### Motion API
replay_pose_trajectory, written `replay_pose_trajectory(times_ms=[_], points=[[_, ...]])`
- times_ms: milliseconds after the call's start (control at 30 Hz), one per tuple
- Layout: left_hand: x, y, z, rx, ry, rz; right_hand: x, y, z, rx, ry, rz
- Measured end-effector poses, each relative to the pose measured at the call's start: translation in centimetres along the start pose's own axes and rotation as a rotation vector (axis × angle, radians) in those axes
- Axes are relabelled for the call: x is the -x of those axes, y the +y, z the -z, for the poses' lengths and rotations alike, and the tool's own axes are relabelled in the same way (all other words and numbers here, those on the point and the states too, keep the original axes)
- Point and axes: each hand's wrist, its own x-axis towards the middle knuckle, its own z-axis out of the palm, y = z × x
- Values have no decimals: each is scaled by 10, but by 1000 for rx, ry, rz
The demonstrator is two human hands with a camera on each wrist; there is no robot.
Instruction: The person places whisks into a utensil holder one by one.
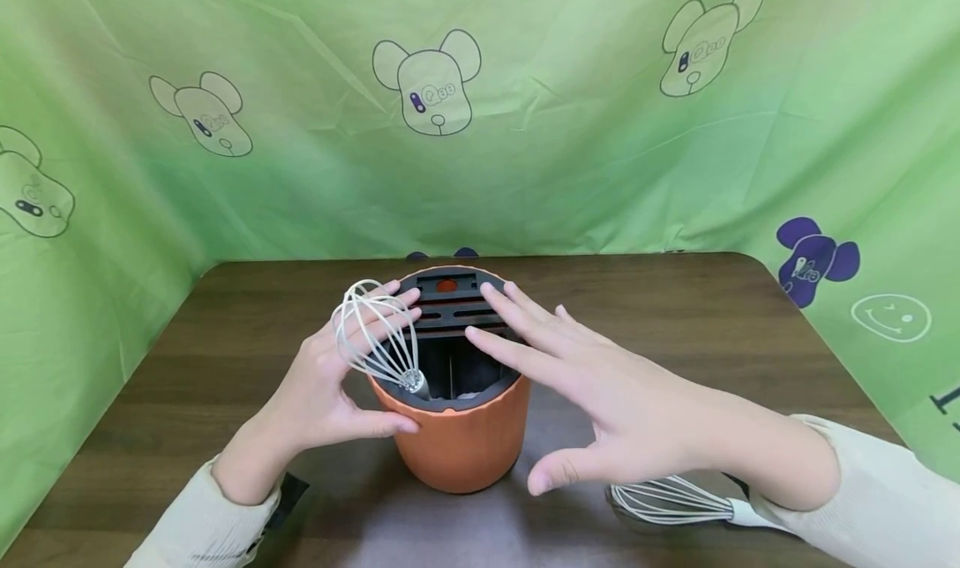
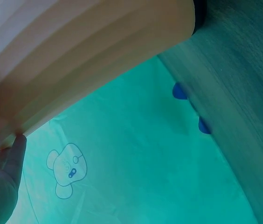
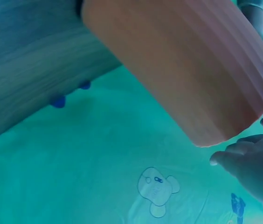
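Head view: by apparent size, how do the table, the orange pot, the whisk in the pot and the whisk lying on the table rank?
1. Table
2. Orange pot
3. Whisk in the pot and whisk lying on the table: unranked, as each is partly hidden

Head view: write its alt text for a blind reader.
A person's left hand and right hand flank an orange pot with a black slotted insert. A white whisk leans leftward out of the pot; another whisk lies at lower right on the wooden table. Behind hangs green cartoon-printed cloth.
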Motion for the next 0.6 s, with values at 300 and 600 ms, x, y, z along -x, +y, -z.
replay_pose_trajectory(times_ms=[300,600], points=[[0,0,0,14,2,7,12,5,-4,294,-23,-43],[0,0,0,14,-5,9,28,9,-7,377,-26,-97]])
